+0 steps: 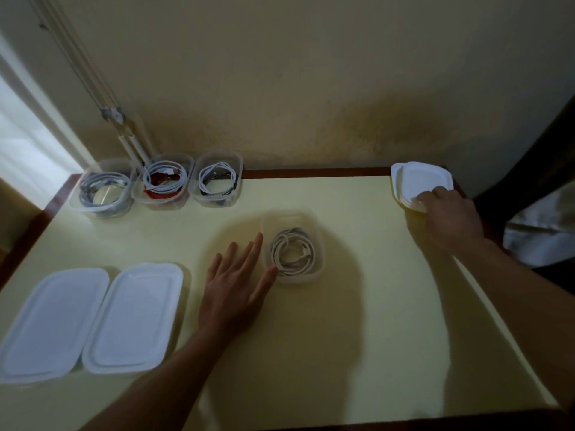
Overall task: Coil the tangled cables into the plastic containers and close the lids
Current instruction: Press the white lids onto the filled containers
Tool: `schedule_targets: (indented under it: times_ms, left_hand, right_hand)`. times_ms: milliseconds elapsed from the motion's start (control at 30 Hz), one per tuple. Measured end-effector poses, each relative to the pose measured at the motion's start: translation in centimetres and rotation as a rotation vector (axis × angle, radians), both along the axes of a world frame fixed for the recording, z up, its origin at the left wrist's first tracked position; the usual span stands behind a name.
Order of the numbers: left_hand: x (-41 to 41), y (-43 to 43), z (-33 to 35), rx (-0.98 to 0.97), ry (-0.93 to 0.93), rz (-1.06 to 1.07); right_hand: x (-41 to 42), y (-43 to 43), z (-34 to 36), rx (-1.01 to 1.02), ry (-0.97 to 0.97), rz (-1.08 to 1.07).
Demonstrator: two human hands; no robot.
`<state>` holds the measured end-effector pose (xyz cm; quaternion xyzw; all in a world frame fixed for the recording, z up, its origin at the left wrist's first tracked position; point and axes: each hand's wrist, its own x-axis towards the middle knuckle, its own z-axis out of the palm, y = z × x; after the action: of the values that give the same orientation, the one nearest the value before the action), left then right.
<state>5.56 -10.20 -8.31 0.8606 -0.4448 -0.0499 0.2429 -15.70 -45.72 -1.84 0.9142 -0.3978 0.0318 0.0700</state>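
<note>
Far left of the open container [292,247], a lidded container [46,325] is cut by the frame edge, contents hidden. Far right, the right hand [448,213] covers the lid stack [420,181] near corner; lid count indistinct.

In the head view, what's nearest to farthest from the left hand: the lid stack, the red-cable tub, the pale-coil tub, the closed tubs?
From the left hand:
1. Pale-coil tub, just right of it, by the thumb.
2. Closed tubs, on its left, near side.
3. Red-cable tub, back-left row.
4. Lid stack, far right corner, at the right hand.
</note>
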Motion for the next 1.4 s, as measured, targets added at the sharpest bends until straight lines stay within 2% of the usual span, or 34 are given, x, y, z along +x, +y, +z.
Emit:
schedule_targets:
  times_ms: [300,633,800,933,1067,1267,1300,1367,1400]
  left_hand:
    - [0.0,-0.1,-0.2,-0.01,-0.029,0.011]
    - [-0.1,-0.1,0.0,-0.01,-0.028,0.009]
    - [0.0,0.0,0.1,-0.004,-0.027,0.008]
    - [0.0,0.0,0.2,-0.003,-0.027,0.009]
    - [0.0,0.0,0.1,0.006,-0.021,0.01]
    - [0.2,0.0,0.0,0.016,-0.016,-0.001]
    - [0.2,0.0,0.0,0.019,-0.018,-0.002]
    - [0.3,0.0,-0.1,0.02,-0.02,-0.003]
    - [0.3,0.0,-0.1,0.02,-0.019,-0.001]
  right_hand:
    - [0.2,-1.3,-1.2,-0.097,0.038,0.096]
    - [0.9,-1.1,-0.9,-0.055,-0.109,0.071]
    - [4.5,4.2,-0.7,-0.005,-0.298,0.315]
    - [7.2,11.7,0.1,0.11,-0.431,0.643]
    - [7.5,17.1,-0.1,0.086,-0.301,0.84]
    - [7.7,18.5,-0.2,0.123,-0.204,0.905]
    - [8.1,18.6,0.2,0.14,-0.234,0.852]
    - [8.9,18.7,0.9,0.233,-0.425,0.611]
    - [9.4,18.7,0.9,0.212,-0.499,0.496]
